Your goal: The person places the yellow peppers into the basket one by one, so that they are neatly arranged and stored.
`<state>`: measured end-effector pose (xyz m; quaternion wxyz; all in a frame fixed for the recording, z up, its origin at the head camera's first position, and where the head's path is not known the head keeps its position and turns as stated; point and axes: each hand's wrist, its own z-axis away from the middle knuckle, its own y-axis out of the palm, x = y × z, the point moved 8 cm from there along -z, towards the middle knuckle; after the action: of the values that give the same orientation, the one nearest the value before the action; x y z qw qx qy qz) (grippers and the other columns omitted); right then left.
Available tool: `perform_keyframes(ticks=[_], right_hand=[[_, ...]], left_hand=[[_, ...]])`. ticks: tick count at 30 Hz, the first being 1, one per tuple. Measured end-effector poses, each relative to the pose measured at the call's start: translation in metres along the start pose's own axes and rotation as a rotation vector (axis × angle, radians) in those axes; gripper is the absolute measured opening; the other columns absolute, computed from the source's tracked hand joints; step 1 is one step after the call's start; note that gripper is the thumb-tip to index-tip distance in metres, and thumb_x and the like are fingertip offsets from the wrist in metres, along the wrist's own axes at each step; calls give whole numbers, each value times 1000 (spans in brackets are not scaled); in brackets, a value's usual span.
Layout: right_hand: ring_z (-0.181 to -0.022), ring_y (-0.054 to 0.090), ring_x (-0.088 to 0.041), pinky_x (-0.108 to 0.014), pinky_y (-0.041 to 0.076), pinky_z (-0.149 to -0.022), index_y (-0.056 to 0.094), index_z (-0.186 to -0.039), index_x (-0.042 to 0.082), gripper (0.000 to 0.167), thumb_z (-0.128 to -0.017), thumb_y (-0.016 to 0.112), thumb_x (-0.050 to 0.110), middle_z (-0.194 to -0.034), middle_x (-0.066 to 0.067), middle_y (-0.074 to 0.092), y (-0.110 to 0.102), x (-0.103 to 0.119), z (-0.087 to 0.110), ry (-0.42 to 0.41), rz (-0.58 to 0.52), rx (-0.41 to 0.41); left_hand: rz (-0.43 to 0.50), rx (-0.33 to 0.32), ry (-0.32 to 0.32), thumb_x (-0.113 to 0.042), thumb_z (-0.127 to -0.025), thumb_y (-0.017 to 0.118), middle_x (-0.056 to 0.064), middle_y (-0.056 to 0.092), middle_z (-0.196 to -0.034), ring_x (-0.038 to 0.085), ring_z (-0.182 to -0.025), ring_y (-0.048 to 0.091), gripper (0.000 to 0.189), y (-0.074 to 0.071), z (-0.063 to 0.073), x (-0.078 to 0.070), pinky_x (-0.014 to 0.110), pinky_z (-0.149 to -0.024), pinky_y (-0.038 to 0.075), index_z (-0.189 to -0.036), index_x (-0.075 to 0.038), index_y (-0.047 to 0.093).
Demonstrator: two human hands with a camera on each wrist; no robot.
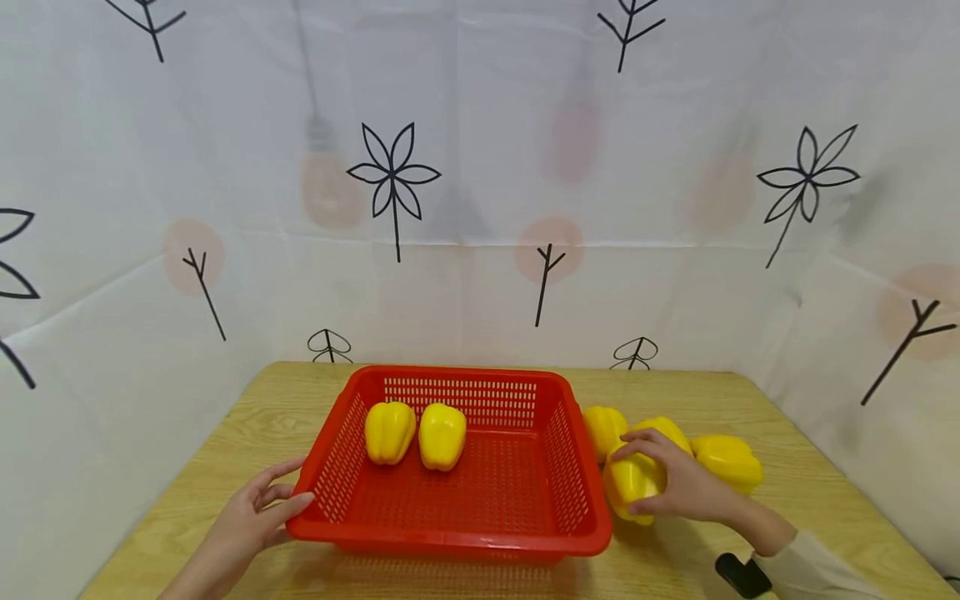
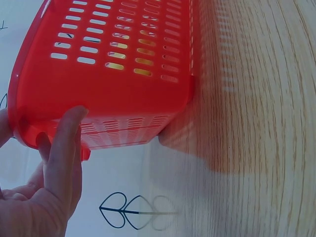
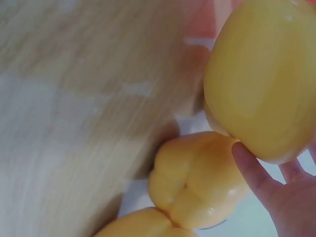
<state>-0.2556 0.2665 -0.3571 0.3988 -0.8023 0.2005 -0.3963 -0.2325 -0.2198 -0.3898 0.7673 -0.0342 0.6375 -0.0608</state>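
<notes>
My left hand [image 1: 251, 518] grips the left front corner of a red plastic basket [image 1: 450, 537], thumb at the rim and fingers along the outer wall, as the left wrist view shows. Inside the basket, two yellow bell peppers, one at left [image 1: 389, 433] and another [image 1: 442, 437] beside it, stand toward the back left. To the right of the basket, my right hand [image 1: 690, 486] holds a yellow bell pepper [image 3: 261, 79] between thumb and fingers. Close by the held pepper in the right wrist view is another pepper [image 3: 197, 180].
Right of the basket lie more yellow peppers, one by the basket wall [image 1: 603, 427], one partly behind my right hand [image 1: 663, 431] and one farther right [image 1: 727, 462]. All stand on a wooden table [image 1: 225, 475], with a patterned white cloth [image 1: 465, 292] behind.
</notes>
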Motion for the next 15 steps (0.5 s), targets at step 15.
perform_keyframes(ticks=[15], right_hand=[[-108, 47, -33, -48, 46, -80, 61, -110, 23, 52, -65, 85, 34, -124, -12, 47, -18, 9, -5, 1, 58, 4]], left_hand=[[7, 13, 14, -19, -90, 63, 13, 56, -97, 25, -88, 61, 68, 0, 0, 0, 42, -76, 54, -143, 0, 25]])
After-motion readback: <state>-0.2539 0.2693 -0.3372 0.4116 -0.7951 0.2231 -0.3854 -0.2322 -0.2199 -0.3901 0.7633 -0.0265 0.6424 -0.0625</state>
